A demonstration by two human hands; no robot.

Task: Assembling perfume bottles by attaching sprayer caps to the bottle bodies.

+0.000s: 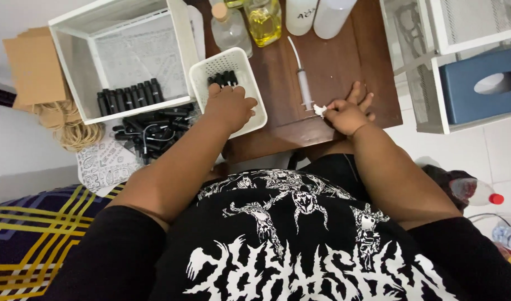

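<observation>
Pick-up step: left hand [228, 106] curled into white basket [228, 89] at table's left edge, grip on black vials [222, 78] unclear; right hand [344, 115] pinching syringe [304, 83] plunger end. Next, probably: lift one vial clear, bring to syringe tip.

Head view, steeply down, close.

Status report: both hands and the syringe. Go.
Left hand reaching into white basket of black vials. Right hand pinching syringe plunger end on table. Nothing blocking.

Bare brown table [344, 61] lies open right of the syringe [304, 83]. Bottles [265, 19] crowd the back; white basket [250, 83] blocks the left.
</observation>
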